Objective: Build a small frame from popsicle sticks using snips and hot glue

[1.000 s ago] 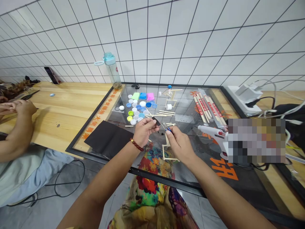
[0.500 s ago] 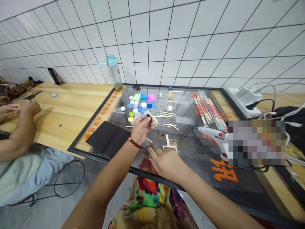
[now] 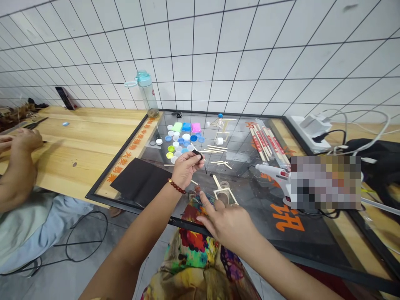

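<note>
My left hand (image 3: 186, 168), with a beaded bracelet at the wrist, pinches a small black piece (image 3: 198, 155) between thumb and fingertips above the glass-topped table (image 3: 246, 200). Lower and to the right, my right hand (image 3: 229, 221) has its index finger and thumb stretched apart, with nothing visible between them. Near its index fingertip lies a thin metal tool (image 3: 194, 197), partly hidden and too unclear to name. Just beyond the right hand rests a small frame of wooden sticks (image 3: 231, 194). A sheet of black paper (image 3: 139, 180) lies left of my left forearm.
Colourful bottle caps (image 3: 186, 137), loose sticks (image 3: 215, 148) and a stick structure (image 3: 222, 134) occupy the table's far half. At right are bundled sticks (image 3: 261, 143), a white glue gun (image 3: 275, 173) and a power strip (image 3: 309, 134). A bottle (image 3: 147, 93) stands at back left; another person's hand (image 3: 26, 139) is farther left.
My right hand has come away from the metal tool and shifted slightly right and down, fingers spreading. The black piece in my left hand now shows more. The view has shifted a little.
</note>
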`<state>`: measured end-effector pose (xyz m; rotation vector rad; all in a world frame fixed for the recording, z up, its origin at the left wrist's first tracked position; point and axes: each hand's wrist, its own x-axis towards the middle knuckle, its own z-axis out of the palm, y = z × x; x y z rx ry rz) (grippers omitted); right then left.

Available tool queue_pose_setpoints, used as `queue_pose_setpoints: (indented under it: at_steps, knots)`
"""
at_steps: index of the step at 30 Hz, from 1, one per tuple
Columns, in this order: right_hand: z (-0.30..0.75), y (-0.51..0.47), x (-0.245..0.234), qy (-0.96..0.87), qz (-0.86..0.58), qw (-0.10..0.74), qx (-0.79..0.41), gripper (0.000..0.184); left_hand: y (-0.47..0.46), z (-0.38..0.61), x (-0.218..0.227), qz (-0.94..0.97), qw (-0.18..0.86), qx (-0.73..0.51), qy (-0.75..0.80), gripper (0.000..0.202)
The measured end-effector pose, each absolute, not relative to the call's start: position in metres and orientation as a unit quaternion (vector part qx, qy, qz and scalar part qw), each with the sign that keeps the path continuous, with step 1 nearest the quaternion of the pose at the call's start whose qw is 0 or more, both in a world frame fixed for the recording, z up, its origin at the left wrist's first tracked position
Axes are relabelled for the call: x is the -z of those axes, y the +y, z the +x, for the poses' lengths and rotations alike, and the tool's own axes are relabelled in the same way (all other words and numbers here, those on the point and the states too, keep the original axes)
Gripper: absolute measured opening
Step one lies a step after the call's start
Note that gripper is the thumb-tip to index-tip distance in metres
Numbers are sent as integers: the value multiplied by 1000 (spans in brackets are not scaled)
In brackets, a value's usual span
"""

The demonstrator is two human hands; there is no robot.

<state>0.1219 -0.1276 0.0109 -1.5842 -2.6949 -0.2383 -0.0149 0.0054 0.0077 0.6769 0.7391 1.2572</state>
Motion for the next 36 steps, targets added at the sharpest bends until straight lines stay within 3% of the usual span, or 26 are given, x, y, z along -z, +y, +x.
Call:
queue_pose_setpoints:
  at_steps: [6,10,18,26,36]
  knots:
    - [173,-96,-18,-812,-577,82,35,22,6,-15,-4,305,699,-555,332,27]
    - [186,-76,-1,-806,-579,119,-34,21,6,-15,-4,304,701,-552,333,28]
    - [200,-77,5,-800,-576,169,-7,20,6,-14,-1,311,703,-548,330,28]
    - [205,-76,6,-792,-592,149,-26,22,4,-12,-1,326,705,-524,350,31]
    - [184,-34,-4,-827,-433,355,54,21,-2,-4,2,369,700,-482,376,37]
